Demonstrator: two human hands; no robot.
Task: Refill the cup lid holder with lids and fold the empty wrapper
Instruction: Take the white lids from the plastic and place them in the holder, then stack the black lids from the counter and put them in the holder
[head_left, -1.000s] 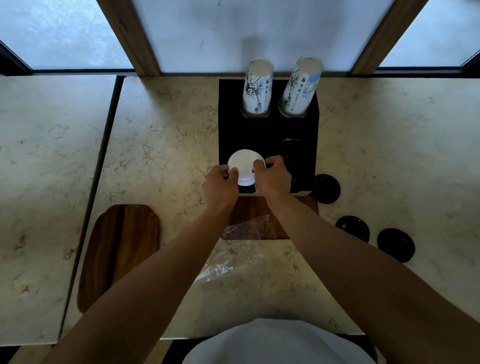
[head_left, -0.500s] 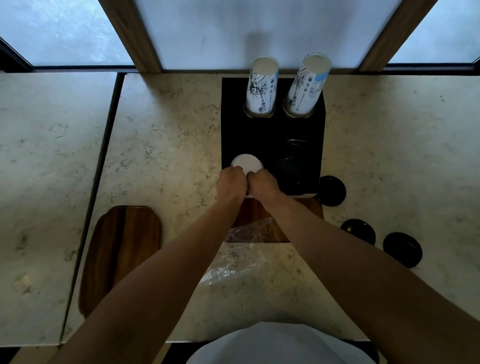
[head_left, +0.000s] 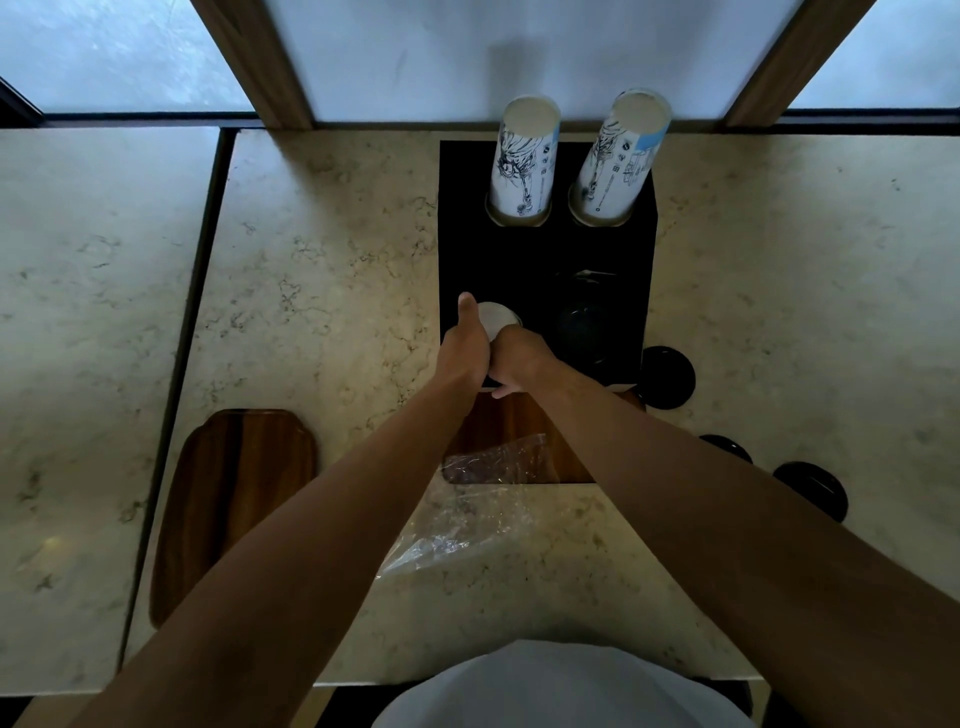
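My marble counter (head_left: 322, 270) carries the black lid holder (head_left: 545, 270), two printed cup stacks (head_left: 524, 161) rising from its far wells. Behind my forearms the clear empty wrapper (head_left: 467, 525) lies crumpled, half on a wooden board (head_left: 519, 431). My left hand (head_left: 465, 348) and right hand (head_left: 519, 358) meet, touching, over the holder's near-left well, pressing down on the white lids (head_left: 500, 318). My left thumb sticks up beside them; my other fingers curl under, hidden, so I cannot tell their grip.
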